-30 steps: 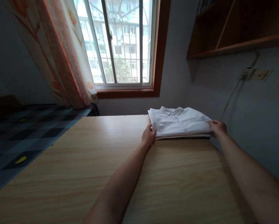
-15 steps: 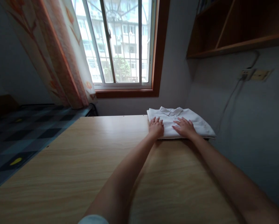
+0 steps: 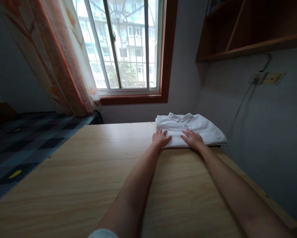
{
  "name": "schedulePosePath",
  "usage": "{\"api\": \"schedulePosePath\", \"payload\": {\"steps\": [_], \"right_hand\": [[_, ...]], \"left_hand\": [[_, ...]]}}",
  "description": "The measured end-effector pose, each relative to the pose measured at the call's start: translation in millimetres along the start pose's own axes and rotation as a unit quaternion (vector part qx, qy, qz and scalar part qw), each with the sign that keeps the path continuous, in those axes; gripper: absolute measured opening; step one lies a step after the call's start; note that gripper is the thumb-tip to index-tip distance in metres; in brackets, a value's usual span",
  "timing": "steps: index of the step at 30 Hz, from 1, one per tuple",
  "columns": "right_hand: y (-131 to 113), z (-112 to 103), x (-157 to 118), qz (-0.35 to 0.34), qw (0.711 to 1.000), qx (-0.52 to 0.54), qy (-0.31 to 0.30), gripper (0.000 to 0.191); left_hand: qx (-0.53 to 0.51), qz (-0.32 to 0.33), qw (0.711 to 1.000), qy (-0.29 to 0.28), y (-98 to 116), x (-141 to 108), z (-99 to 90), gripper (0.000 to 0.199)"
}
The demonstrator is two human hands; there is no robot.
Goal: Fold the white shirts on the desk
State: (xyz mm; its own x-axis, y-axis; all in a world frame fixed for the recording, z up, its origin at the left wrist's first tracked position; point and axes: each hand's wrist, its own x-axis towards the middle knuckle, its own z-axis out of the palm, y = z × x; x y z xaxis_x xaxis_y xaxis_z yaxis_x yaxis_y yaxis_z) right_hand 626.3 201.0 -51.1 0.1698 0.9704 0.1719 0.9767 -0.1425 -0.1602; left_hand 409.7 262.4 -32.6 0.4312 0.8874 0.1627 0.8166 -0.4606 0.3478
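Dim grey walls surround a bright sliding window framed in reddish-brown wood, with a cream curtain printed with orange flowers hanging at its left. Below it stretches a broad bench of pale, wood-grained board, and at its far right end lies a white, collared shirt, folded flat with the collar towards the window. Both hands rest on its near part, palms down: the left hand is open at the near left corner, fingers spread, and the right hand is open near the middle of the front edge, also with fingers apart; neither has hold of anything. A second ago they pinched the shirt's left and right sides; half a second ago both already lay flat on top, and since then the left hand has slid outwards to the corner. The view has also turned slightly right. On the dark checked bed cover to the left is a yellow mark, with any writing beside it too small to read. A brown wooden shelf unit hangs at upper right, above a wall socket with a cable plugged in.
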Motion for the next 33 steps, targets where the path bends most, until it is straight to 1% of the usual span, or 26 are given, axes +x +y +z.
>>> {"api": "schedulePosePath", "payload": {"steps": [2, 4, 5, 7, 9, 10, 11, 13, 16, 18, 20, 22, 24, 28, 33], "right_hand": [[1, -5, -1, -0.008, 1.0, 0.012, -0.008, 0.054], [3, -14, -1, -0.015, 0.999, 0.031, 0.012, 0.051], [2, -19, -1, -0.017, 0.998, 0.045, 0.038, 0.049], [-5, -31, -4, -0.019, 0.99, 0.079, 0.116, 0.045], [-24, -42, -13, -0.038, 0.975, 0.116, 0.185, 0.043], [-39, -45, -21, -0.06, 0.969, 0.132, 0.201, 0.042], [-56, -47, -32, -0.088, 0.964, 0.145, 0.204, 0.042], [-97, -44, -60, -0.156, 0.962, 0.155, 0.161, 0.041], [-159, -28, -104, -0.235, 0.962, 0.13, 0.044, 0.05], [-189, -14, -126, -0.246, 0.962, 0.117, -0.02, 0.06], [-207, -1, -137, -0.216, 0.968, 0.111, -0.065, 0.066], [-215, 6, -141, -0.176, 0.976, 0.106, -0.078, 0.067], [-216, 9, -140, -0.156, 0.98, 0.102, -0.068, 0.064], [-213, 7, -139, -0.156, 0.982, 0.094, -0.055, 0.058], [-212, 7, -139, -0.16, 0.982, 0.082, -0.052, 0.058]], "left_hand": [[0.012, 0.031, 0.999, 0.018, -11, -6, -12.7, 0.052], [0.019, 0.044, 0.998, 0.041, -28, -20, -29.2, 0.042], [0.023, 0.044, 0.997, 0.054, -39, -29, -38.1, 0.041], [0.037, 0.041, 0.996, 0.076, -62, -54, -55.9, 0.043], [0.077, 0.03, 0.993, 0.087, -85, -85, -72.7, 0.045], [0.098, 0.012, 0.992, 0.081, -95, -102, -80.4, 0.047], [0.115, -0.009, 0.991, 0.071, -103, -118, -87.5, 0.048], [0.132, -0.044, 0.989, 0.049, -116, -149, -99.5, 0.053], [0.144, -0.074, 0.987, 0.017, -125, -187, -108.9, 0.06], [0.154, -0.088, 0.984, 0.0, -128, -203, -108.3, 0.063], [0.168, -0.095, 0.981, -0.025, -132, -212, -103.8, 0.065], [0.177, -0.084, 0.979, -0.048, -135, -216, -98.3, 0.066], [0.178, -0.066, 0.98, -0.058, -139, -217, -94.1, 0.066], [0.17, -0.055, 0.982, -0.054, -142, -215, -92.0, 0.066], [0.161, -0.053, 0.984, -0.05, -140, -215, -92.7, 0.066]]}}
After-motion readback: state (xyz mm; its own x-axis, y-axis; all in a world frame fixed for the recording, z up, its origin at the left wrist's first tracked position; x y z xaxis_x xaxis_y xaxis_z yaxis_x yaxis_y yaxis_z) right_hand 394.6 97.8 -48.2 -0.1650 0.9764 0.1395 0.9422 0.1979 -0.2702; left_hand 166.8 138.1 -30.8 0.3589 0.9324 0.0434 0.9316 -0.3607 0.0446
